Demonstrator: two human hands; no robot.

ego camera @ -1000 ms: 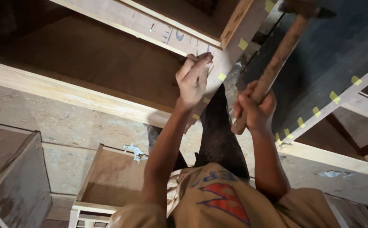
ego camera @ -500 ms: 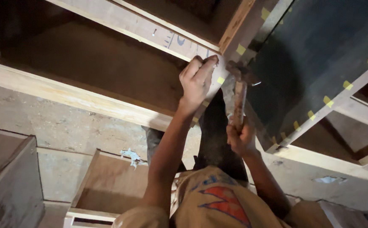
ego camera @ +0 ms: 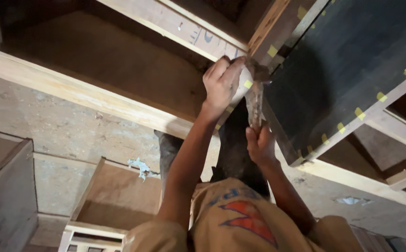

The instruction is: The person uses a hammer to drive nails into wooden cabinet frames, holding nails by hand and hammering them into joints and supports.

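Note:
My left hand curls its fingers over the edge of a pale wooden rail, at the corner where the rail meets a dark panel. My right hand grips the worn wooden handle of a hammer just below. The hammer stands nearly upright, its head by the frame corner right beside my left fingers. Whether my left fingers pinch a nail cannot be made out. My legs and an orange shirt fill the bottom centre.
The dark panel sits in a light wooden frame with small yellow tape pieces along its edges. An open wooden box and a white scrap lie on the concrete floor. Another cabinet side stands at the left.
The hammer was raised high to the upper right a second ago; my right hand swung it down, and its head is now at the frame corner beside my left hand.

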